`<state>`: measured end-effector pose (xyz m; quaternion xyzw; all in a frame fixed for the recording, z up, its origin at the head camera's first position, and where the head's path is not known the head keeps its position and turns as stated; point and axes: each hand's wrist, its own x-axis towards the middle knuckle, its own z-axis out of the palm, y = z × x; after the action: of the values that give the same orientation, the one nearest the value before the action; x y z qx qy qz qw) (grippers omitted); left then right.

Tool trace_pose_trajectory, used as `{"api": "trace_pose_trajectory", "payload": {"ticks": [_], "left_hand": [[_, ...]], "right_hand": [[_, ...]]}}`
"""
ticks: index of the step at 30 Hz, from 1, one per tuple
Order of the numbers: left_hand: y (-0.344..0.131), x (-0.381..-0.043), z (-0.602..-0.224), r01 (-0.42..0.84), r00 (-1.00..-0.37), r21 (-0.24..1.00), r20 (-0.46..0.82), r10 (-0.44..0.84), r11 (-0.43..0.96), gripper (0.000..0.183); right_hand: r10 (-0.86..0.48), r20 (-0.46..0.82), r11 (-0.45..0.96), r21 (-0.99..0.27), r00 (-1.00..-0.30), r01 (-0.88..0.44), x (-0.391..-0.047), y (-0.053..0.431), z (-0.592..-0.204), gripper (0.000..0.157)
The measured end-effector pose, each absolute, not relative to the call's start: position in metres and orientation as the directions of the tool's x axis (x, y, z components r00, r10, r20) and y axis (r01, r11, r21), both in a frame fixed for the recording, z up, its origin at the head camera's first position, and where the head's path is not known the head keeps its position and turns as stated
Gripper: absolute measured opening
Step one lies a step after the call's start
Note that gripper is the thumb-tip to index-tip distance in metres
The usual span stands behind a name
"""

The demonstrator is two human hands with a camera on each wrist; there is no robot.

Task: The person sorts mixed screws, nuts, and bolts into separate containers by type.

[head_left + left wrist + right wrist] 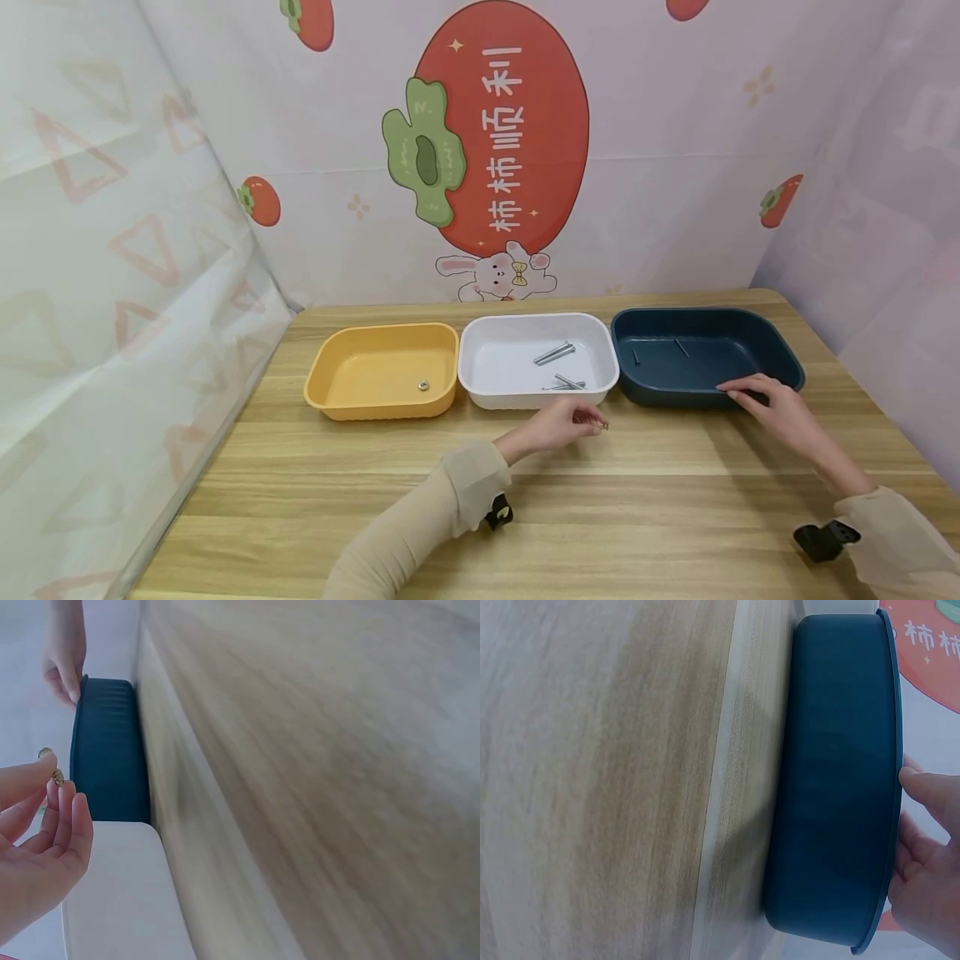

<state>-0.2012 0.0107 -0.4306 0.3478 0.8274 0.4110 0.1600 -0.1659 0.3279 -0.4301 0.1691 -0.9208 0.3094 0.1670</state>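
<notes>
My left hand (558,423) hovers over the table in front of the white tray (491,403). Its thumb and fingertips pinch small brass-coloured metal pieces (58,777) with a ridged look; their exact kind is too small to tell. At the right, my right hand (776,412) grips the front rim of the dark blue tray (675,395), thumb on the near side and fingers over the edge. Inside that tray lie a short screw (636,357) and a longer, thin screw (682,347). Several long silver screws (555,353) lie in the white tray.
Left of the white tray stands a yellow tray (360,412) with a small metal nut (423,385) near its right side. The three trays form a row along the back of the wooden table (570,517). A printed cloth (630,225) hangs behind.
</notes>
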Motion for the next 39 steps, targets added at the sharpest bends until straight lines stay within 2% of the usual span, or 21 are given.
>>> {"api": "trace_pose_trajectory", "payload": {"ticks": [7,21,39], "left_hand": [[0.019,-0.202,-0.424,0.446,-0.709,0.803,0.046,0.704,0.396,0.015],[0.039,-0.208,-0.415,0.394,-0.782,0.865,0.138,0.608,0.31,0.016],[0.069,-0.211,-0.418,0.379,-0.855,0.868,0.195,0.481,0.322,0.013]], "right_hand": [[-0.211,0.421,0.751,-0.507,-0.882,-0.422,-0.166,0.328,-0.431,0.013],[-0.209,0.418,0.75,-0.512,-0.884,-0.419,-0.166,0.329,-0.431,0.013],[-0.211,0.434,0.749,-0.504,-0.876,-0.43,-0.166,0.328,-0.431,0.013]]}}
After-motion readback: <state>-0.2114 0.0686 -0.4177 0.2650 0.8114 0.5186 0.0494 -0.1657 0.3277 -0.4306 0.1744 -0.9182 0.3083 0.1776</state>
